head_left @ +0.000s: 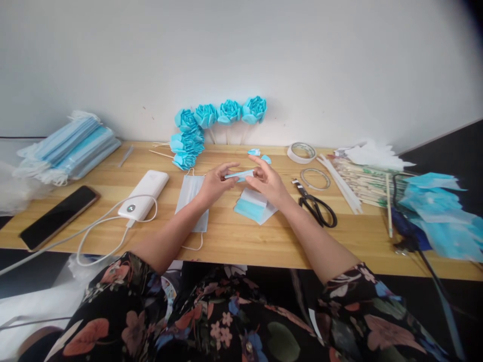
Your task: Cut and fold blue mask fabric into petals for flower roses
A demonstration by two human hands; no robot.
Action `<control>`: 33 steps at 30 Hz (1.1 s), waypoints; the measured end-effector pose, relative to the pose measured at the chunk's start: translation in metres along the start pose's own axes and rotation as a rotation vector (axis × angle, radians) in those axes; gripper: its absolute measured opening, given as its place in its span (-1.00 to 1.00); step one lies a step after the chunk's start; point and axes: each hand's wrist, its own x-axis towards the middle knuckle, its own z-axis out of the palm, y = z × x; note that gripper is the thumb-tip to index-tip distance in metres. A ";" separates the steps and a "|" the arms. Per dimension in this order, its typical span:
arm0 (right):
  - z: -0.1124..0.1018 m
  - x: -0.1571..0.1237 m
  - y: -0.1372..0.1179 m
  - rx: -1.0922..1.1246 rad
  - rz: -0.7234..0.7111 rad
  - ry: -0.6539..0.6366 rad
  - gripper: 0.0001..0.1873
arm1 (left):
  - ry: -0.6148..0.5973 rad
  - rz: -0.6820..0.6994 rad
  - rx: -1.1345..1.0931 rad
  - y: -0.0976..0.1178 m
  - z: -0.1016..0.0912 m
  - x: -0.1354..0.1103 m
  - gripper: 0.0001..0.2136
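Between my left hand (216,185) and my right hand (267,181) is a small folded piece of light blue mask fabric (240,175). Each hand pinches one end of it, just above the table. Under my left forearm lies a whole face mask (184,193) with its ear loops. Below my right hand rest cut pieces of blue and white mask fabric (249,208). Two small blue petal-like pieces (254,152) sit just beyond my hands. Several blue fabric flowers on sticks (229,111) lean against the wall or lie at the back.
Scissors (320,208), a tape roll (301,152) and a wire coil (315,179) lie right. Farther right are wooden sticks (364,178), a glue gun (407,229) and blue fabric scraps (441,211). Left are stacked masks (75,146), a power bank (144,193) with a cable and a phone (59,217).
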 end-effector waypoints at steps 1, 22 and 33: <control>0.000 0.000 0.002 -0.033 -0.013 -0.002 -0.28 | 0.001 0.000 -0.006 0.000 0.000 0.000 -0.52; 0.001 0.002 0.008 0.039 0.028 0.027 -0.39 | 0.127 -0.003 -0.087 0.000 -0.002 0.001 -0.65; 0.002 0.005 0.011 0.022 0.003 0.061 -0.44 | 0.000 0.047 0.045 -0.002 -0.001 0.001 -0.37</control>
